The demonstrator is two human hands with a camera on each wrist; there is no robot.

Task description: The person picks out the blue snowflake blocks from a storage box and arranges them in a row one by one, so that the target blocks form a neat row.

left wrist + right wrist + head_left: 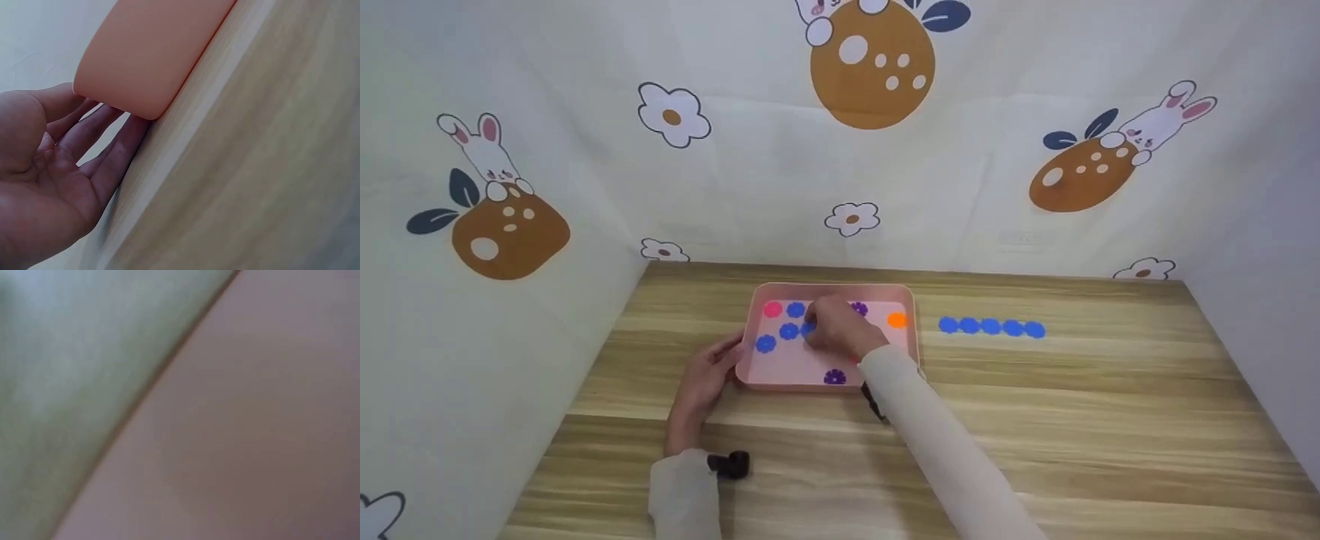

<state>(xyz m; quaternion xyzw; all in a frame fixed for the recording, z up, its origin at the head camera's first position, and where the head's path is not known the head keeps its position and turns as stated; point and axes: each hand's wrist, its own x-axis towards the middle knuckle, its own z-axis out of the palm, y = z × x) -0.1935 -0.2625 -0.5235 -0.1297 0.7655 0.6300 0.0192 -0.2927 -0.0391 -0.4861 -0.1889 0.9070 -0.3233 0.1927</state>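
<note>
A pink tray (pixel 799 379) lies on the wooden table, with flat flower-shaped discs in it. My left hand (pixel 710 376) rests at its left side; in the left wrist view, extended fingers (pixel 107 177) touch the tray's outer wall (pixel 152 62), their tips partly hidden. Inside the tray my right hand (pixel 842 328), fingers curled downward, pinches at a blue disc (pixel 808 331) that it partly covers. Left of it lie more blue discs (pixel 789 331) and a pink disc (pixel 772 309). The right wrist view is too blurred to show the fingers.
Right of the tray, several blue discs (pixel 991 326) form a row on the table (pixel 1080 420). Inside the tray are an orange disc (pixel 897 320) and purple discs (pixel 835 377). A printed cloth (pixel 750 172) hangs behind and along both sides of the table.
</note>
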